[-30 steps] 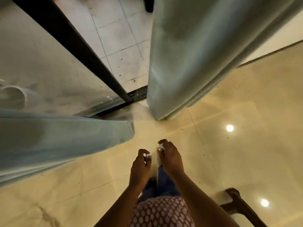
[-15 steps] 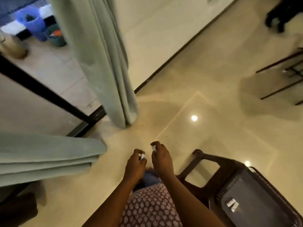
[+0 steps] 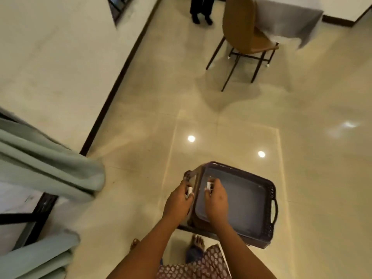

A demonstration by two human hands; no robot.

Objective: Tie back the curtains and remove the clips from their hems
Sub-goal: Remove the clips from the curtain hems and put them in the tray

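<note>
As hands (image 3: 198,200) grip clips (image 3: 209,186) (white), over tray (image 3: 251,200)

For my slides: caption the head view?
Both hands hold white clips above a dark tray.

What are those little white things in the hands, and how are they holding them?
Each hand pinches a small white clip at its fingertips: left hand on one clip, right hand on another.
</note>
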